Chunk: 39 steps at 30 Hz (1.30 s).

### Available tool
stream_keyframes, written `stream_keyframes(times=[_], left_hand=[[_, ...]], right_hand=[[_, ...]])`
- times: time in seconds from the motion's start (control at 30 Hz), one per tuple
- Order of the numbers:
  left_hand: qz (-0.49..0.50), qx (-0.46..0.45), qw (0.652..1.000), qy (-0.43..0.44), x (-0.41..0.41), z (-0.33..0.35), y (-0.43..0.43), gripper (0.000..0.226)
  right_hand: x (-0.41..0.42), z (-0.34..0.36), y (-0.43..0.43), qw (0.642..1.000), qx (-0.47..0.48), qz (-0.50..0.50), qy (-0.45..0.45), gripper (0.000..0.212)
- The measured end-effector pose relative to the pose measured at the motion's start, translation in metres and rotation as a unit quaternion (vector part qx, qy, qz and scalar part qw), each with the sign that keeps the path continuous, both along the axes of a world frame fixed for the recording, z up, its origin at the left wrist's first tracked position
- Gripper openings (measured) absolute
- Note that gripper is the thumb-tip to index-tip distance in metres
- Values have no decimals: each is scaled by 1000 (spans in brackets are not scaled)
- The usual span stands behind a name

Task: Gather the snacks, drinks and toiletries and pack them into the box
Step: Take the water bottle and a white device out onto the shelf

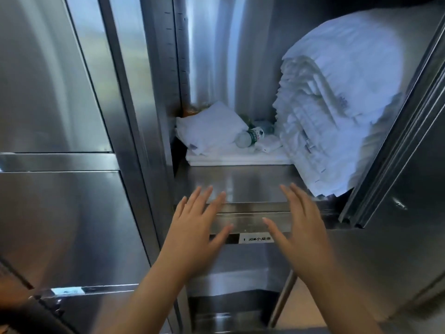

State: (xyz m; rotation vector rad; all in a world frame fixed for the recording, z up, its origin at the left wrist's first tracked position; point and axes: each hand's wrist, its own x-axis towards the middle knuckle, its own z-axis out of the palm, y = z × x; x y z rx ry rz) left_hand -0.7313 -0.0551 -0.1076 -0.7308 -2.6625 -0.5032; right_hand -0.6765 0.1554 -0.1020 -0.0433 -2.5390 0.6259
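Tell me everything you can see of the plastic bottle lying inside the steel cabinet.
The plastic bottle is clear, with a green and white label round its middle. It lies on its side on flat folded white cloth, deep on the steel shelf. A crumpled white cloth touches it on the left; a tall stack of folded linen stands close on the right. Its cap is too blurred to tell.

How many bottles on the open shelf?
1 for sure: a green-labelled plastic bottle lying on white linen, between the folded cloth and the tall linen stack. Others may hide behind it.
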Motion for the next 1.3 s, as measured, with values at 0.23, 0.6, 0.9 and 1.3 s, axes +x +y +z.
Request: stream_keyframes(times=[0.23,0.6,0.9,1.3], left_hand=[[13,-5,999,34,-88,2,58,65],[73,-51,996,22,-261,1,174,60],[90,-46,995,22,-363,-15,214,53],[112,-41,992,34,-348,-29,202,56]], right_hand=[[-109,-4,58,1000,-2,15,11,75],[-302,-20,145,992,-18,72,-107,57],[-376,-39,148,975,123,57,-177,57],[-360,-48,151,983,78,102,-130,49]])
